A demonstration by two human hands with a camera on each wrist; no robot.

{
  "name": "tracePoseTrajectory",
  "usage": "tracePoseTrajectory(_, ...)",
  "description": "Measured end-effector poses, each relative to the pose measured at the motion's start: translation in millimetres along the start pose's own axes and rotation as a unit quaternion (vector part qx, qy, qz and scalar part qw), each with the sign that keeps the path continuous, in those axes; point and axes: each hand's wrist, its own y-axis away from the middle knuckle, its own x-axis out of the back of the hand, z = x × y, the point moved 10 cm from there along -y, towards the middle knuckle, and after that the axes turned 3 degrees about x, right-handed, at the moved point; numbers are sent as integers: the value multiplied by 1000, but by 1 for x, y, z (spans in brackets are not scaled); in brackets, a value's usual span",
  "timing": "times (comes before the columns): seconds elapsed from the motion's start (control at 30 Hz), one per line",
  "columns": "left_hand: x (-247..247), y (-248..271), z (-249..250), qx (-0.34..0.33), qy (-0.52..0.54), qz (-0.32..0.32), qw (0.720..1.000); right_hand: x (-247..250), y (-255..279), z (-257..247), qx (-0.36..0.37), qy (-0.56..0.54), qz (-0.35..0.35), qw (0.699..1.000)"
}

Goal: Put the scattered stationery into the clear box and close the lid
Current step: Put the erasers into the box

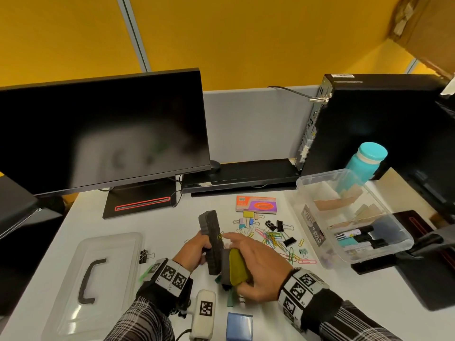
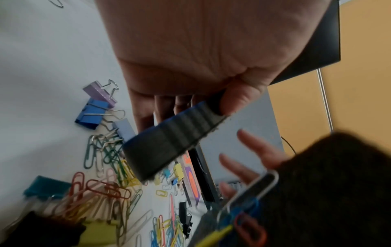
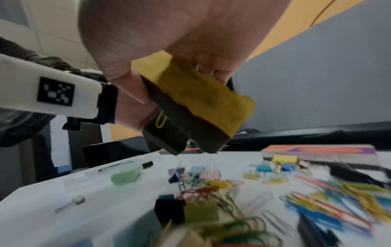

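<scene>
My left hand [image 1: 197,249] grips a black foam eraser [image 1: 212,232] upright above the desk, and a yellow paper clip [image 3: 160,120] clings to its face. Right beside it, my right hand [image 1: 258,260] holds a yellow-topped eraser [image 1: 236,267], index finger stretched toward the black one. The clear box [image 1: 384,227] stands open at the right with markers [image 1: 357,236] inside. Its lid [image 1: 98,279] with a black handle lies at the left. Coloured paper clips [image 1: 275,238], binder clips [image 1: 246,223] and a staples box [image 1: 256,204] are scattered between them.
A monitor [image 1: 103,134] stands at the back left, a computer tower [image 1: 374,124] and a teal bottle [image 1: 366,163] behind the box. A black keyboard [image 1: 241,175] lies along the back. A blue box [image 1: 238,326] and a lone black binder clip [image 1: 145,255] sit near me.
</scene>
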Motion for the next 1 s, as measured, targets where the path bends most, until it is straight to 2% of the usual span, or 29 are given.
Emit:
tracePoseTrajectory(0.13, -10, 4, 0, 6, -1, -21, 1000, -4, -12, -8, 0, 6, -11, 1000)
tracePoseTrajectory(0.23, -6, 4, 7, 3, -23, -6, 1000, -18, -7, 1, -23, 11, -46, 999)
tracePoseTrajectory(0.3, -3, 3, 11, -10, 10, -16, 1000, -27, 0, 8, -40, 16, -76, 996)
tracePoseTrajectory(0.4, -7, 7, 16, -11, -6, -38, 999, -32, 8, 20, -64, 21, -95, 993)
tracePoseTrajectory(0.63, 10, 2, 1, 18, -34, 3, 999, 10, 11, 44, -149, -62, 16, 987)
tracePoseTrajectory(0.73, 20, 7, -6, 25, -10, 13, 1000, 24, 10, 44, -143, -88, 53, 984)
tracePoseTrajectory(0.83, 18, 13, -8, 16, 16, 1, 1000, 34, 8, 44, -136, -162, 97, 972)
tracePoseTrajectory(0.9, 12, 15, -4, 13, 13, -7, 1000, 38, 7, 48, -157, -176, 126, 963)
tracePoseTrajectory(1.0, -1, 17, 1, 10, 32, -27, 999, 36, -3, 43, -173, -204, 134, 954)
